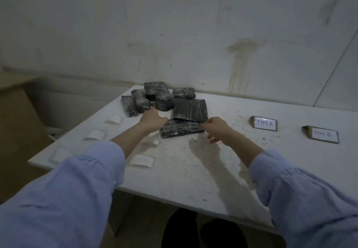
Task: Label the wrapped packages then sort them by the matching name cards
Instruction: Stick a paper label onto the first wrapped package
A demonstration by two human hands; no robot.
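package (181, 130), flat, glossy-wrapped, seemingly gripped: left hand (153, 118), right hand (218, 128)

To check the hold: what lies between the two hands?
A long wrapped package lies on the table, reaching from the left hand to the right hand, as the head view shows.

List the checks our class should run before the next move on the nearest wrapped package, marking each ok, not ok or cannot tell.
1. Grip: the right hand pinches the nearest package at its right corner: ok.
2. Support: the left hand is at its left end, hold unclear: cannot tell.
3. Label on that package: none visible: not ok.
4. Supply: white labels lie on the left side of the table: ok.
5. Cards: the TIM A card is readable: ok; the second card has a blurred last letter: cannot tell.
6. Sorting: the other packages lie piled, none beside a card: not ok.
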